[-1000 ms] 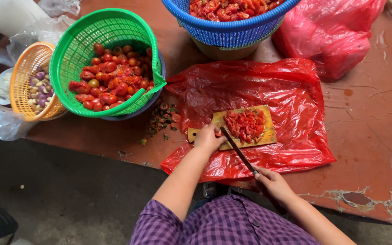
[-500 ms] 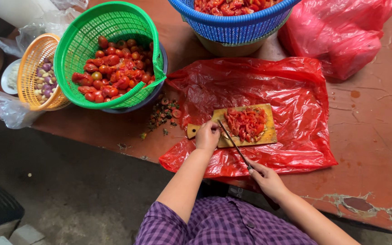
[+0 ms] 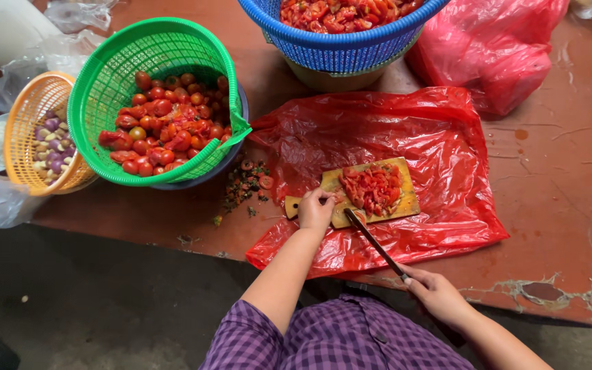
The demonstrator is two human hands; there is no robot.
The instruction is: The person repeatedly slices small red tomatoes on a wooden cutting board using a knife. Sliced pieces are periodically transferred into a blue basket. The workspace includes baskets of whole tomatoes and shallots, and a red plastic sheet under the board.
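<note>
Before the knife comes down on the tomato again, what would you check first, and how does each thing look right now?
1. Left hand holding a tomato piece on the cutting board: ok.
2. Right hand gripping the knife: ok.
3. Blade tip close to the left fingers: not ok.
4. Board lying flat on the red plastic sheet: ok.
5. Chopped tomato pile leaving free room on the board: cannot tell.
</note>
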